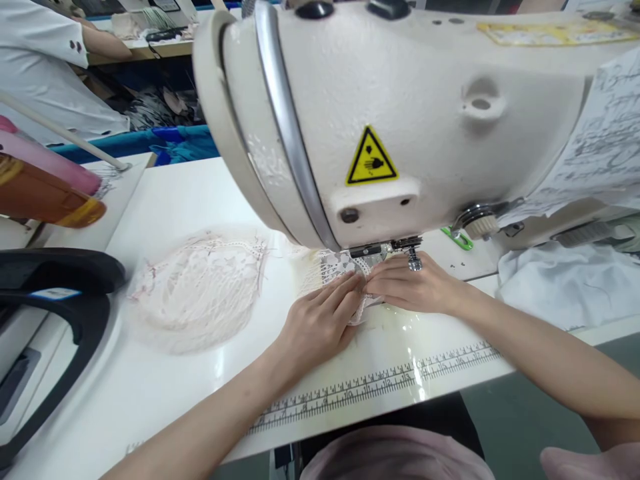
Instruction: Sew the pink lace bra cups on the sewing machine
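A white lace piece [334, 268] lies under the presser foot [385, 251] of a big cream sewing machine [400, 113]. My left hand [320, 323] lies flat on the lace with its fingers together, pressing the fabric down just in front of the foot. My right hand [413, 287] rests beside it on the right, fingertips pinching the lace edge right by the needle. The two hands' fingertips touch. A pale pink lace cup [197, 290] lies loose on the table to the left.
The white table [190, 193] has a printed ruler [380, 383] along its front edge. A black curved frame [55, 293] sits at far left, with pink and orange thread cones [45, 187] behind it. White cloth [565, 283] is heaped at right. Another person in white [45, 60] stands at back left.
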A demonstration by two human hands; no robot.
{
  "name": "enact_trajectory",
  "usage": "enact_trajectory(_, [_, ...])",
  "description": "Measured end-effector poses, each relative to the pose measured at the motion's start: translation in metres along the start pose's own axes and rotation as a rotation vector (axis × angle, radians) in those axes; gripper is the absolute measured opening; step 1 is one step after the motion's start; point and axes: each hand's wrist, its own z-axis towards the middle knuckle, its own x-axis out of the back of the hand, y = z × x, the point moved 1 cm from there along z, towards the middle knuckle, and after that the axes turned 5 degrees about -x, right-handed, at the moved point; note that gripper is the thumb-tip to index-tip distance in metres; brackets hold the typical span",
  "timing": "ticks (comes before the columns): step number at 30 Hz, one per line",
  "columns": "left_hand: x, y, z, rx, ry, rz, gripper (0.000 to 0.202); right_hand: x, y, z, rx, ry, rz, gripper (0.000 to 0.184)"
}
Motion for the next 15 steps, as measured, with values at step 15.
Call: enact_trajectory(15, [-0.005,-0.005,0.004,0.018,0.024,-0.021,0.020,-0.002,0.008,0.003,0.022,0.160,-0.045,0.013])
